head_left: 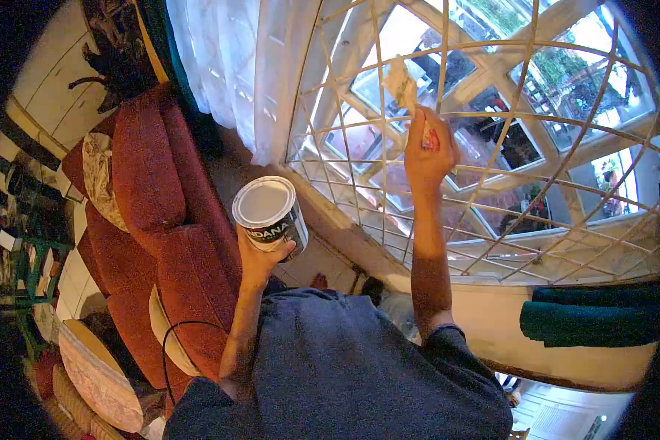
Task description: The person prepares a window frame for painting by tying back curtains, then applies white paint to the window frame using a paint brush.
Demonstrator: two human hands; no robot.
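My left hand [260,253] is wrapped round a paint can [298,220] with a dark label and pale lettering. The can is held upright in front of my body, and its top shows a whitish round surface inside a pale rim. Raised at the window, my right hand [433,155] grips a paintbrush [401,84] with a pale, stained head pointing up and to the left. Red print shows between the fingers. The brush head overlaps the bars of the cream window grille [444,66] in this view.
A red sofa [150,161] runs along the left, with a patterned cushion [103,176] on it. White curtains [220,66] hang left of the window. Rolled green cloth [587,319] lies at the right, below the grille. A round-topped table [99,374] stands lower left.
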